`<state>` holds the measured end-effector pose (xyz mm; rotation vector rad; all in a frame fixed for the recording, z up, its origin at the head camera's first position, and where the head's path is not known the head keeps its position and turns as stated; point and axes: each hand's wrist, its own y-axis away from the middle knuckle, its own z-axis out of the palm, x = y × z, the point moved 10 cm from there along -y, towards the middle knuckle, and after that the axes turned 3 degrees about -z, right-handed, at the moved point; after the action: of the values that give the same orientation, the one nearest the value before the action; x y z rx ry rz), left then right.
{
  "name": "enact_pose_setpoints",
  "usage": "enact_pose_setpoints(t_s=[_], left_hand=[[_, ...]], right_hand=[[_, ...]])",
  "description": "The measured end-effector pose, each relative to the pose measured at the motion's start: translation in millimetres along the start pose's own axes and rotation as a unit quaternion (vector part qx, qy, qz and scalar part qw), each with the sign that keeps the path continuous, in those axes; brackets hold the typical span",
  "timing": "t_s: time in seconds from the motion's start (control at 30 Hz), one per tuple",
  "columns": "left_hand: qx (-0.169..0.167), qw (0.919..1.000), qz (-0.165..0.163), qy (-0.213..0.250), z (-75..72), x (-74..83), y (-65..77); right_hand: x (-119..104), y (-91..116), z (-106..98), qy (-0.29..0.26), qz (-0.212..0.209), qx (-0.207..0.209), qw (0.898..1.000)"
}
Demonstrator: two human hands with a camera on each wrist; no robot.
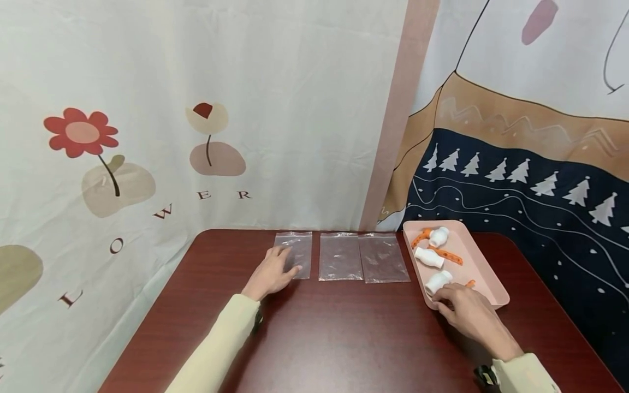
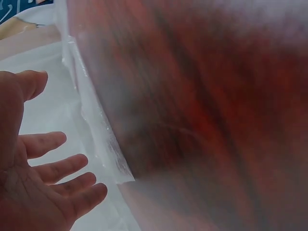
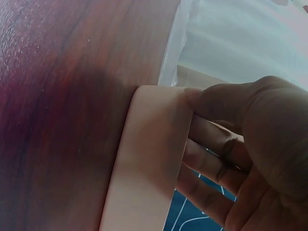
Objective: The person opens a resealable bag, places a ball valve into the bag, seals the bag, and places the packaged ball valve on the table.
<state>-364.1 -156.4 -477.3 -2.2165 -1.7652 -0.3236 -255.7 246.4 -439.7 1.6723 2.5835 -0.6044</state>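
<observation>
My left hand (image 1: 272, 273) hovers at the leftmost clear zip bag (image 1: 303, 259), fingers spread and loosely bent with nothing held. In the left wrist view its palm and separate fingers (image 2: 62, 168) show. Whether a fingertip touches the bag cannot be told. At the near left corner of a pink tray (image 1: 484, 267), my right hand (image 1: 469, 311) grips the rim. The right wrist view shows the thumb on the edge of the tray wall (image 3: 149, 144) and the other fingers behind it. Inside the tray lie three white bulging pieces (image 1: 429, 257) and orange strips with holes (image 1: 448, 255).
Two more clear zip bags, a middle one (image 1: 340, 257) and a right one (image 1: 384, 259), lie flat along the back of the dark red table (image 1: 334, 338). A printed cloth (image 1: 304, 109) hangs directly behind the table and round its right side.
</observation>
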Motion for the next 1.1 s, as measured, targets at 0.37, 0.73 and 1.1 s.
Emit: enact_pose_setpoints(t_s=[0.37,0.73,1.1], left_hand=[[-0.030,0.9986,0.000,-0.043,17.0,-1.9,-17.9],[-0.047,0.9969,-0.008,-0.063,22.1,-2.0,-17.0],[-0.087,0.9935,-0.021,-0.070,28.9,3.0,-14.8]], right_hand=[[-2,-2,4,0.002,0.004,-0.001,1.000],[-2,-1,3,-0.002,0.017,0.002,1.000],[3,0,3,0.001,0.030,-0.009,1.000]])
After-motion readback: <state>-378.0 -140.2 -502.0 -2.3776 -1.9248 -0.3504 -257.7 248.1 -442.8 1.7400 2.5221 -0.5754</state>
